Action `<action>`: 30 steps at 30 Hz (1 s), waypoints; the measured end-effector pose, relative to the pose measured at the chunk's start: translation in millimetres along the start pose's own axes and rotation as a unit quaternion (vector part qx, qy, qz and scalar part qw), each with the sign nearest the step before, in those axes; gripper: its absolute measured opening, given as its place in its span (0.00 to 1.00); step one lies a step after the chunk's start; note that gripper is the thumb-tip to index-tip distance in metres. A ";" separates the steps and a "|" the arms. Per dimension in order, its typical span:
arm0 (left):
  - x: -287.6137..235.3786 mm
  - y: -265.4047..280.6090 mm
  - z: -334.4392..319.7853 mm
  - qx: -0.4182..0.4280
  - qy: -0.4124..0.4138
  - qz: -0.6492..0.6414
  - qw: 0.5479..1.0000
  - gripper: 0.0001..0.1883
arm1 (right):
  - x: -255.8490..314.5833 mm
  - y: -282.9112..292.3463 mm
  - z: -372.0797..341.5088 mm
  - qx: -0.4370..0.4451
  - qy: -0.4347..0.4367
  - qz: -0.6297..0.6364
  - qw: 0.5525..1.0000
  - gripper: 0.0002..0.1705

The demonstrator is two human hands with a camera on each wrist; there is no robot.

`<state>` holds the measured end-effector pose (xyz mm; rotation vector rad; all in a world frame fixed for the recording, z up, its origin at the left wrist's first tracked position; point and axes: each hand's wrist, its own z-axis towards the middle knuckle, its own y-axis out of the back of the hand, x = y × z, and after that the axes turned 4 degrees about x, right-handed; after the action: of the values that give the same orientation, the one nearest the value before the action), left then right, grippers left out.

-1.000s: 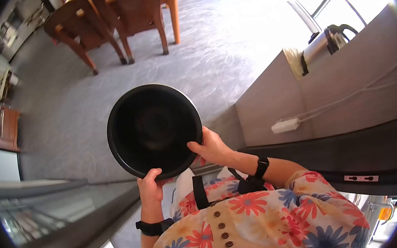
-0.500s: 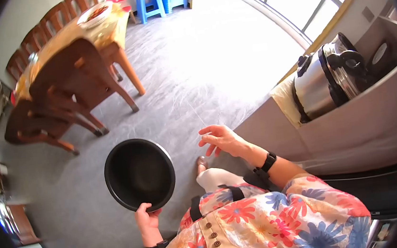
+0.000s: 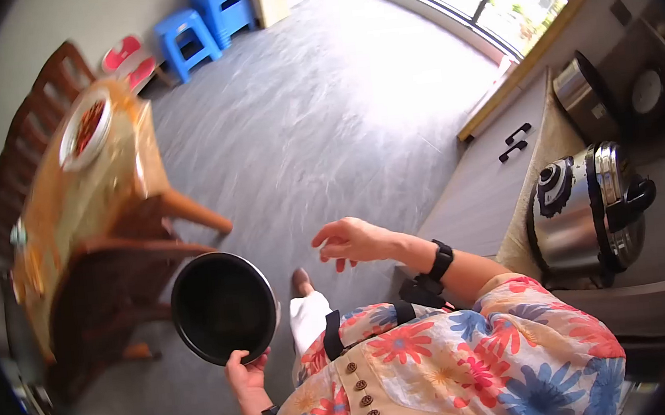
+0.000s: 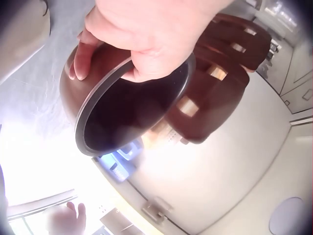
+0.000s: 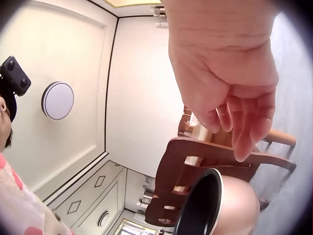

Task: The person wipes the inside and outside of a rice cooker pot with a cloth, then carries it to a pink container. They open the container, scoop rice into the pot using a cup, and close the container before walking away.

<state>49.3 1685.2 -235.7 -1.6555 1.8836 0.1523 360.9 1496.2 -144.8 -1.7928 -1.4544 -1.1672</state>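
A round inner pot (image 3: pixel 224 307), black inside with a pinkish metallic outside, hangs at the person's left side. My left hand (image 3: pixel 246 373) grips its near rim, thumb over the edge on the inside and fingers against the outer wall. The left wrist view shows this hold from close up, the left hand (image 4: pixel 146 39) above the tilted pot (image 4: pixel 132 107). My right hand (image 3: pixel 354 241) floats in front of the body, holding nothing, its fingers loosely bent. In the right wrist view the pot (image 5: pixel 239 205) appears beyond the right hand's (image 5: pixel 230 93) fingertips, apart from them.
A wooden table (image 3: pixel 117 176) with a dish of food (image 3: pixel 87 133) and chairs (image 3: pixel 117 296) stand at the left. Blue stools (image 3: pixel 187 41) are by the far wall. To the right, an electric pressure cooker (image 3: pixel 581 211) sits on a counter above a cabinet (image 3: pixel 483 193).
My right hand has let go of the pot's rim; the left alone carries it. The view has turned rightward, bringing the counter and pressure cooker closer, with the table now at the left.
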 end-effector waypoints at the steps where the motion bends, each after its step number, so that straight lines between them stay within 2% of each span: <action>1: -14.9 -22.1 21.1 -0.002 0.000 0.021 1.000 0.17 | -0.6 19.6 7.0 -0.036 -0.012 0.029 0.999 0.18; 4: -60.2 -96.2 85.0 0.045 0.037 0.072 0.996 0.16 | 4.5 79.6 13.7 -0.136 -0.047 0.046 0.988 0.18; 6: -86.8 -145.5 117.2 0.080 0.072 0.113 0.988 0.14 | -0.9 109.0 9.5 -0.217 -0.054 0.128 0.966 0.19; 7: -96.7 -170.4 129.1 0.096 0.065 0.144 0.983 0.13 | -2.3 121.3 6.9 -0.245 -0.055 0.137 0.958 0.18; 12: -111.8 -294.5 203.1 0.150 0.066 0.193 0.967 0.10 | -22.4 208.8 3.7 -0.327 -0.077 0.191 0.922 0.17; 19: -100.1 -451.5 252.6 0.171 0.096 0.235 0.952 0.11 | -30.4 370.7 29.3 -0.359 -0.051 0.201 0.910 0.18; 23: -94.6 -529.4 272.8 0.165 0.085 0.222 0.957 0.15 | -5.7 450.7 48.6 -0.339 -0.060 0.132 0.929 0.18; 26: -93.6 -602.4 288.5 0.176 0.079 0.228 0.954 0.14 | 0.4 506.4 66.7 -0.330 -0.029 0.134 0.934 0.18; 29: -91.3 -673.2 324.2 0.189 0.090 0.256 0.944 0.15 | -4.4 561.8 81.1 -0.338 -0.039 0.138 0.930 0.17; 30: -90.0 -700.3 339.7 0.189 0.099 0.269 0.939 0.11 | -7.5 581.0 84.9 -0.347 -0.035 0.135 0.928 0.16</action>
<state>827.4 1776.3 -247.9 -0.9019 2.3089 -0.1567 941.5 1409.3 -131.1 -2.4219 -0.8172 -1.6001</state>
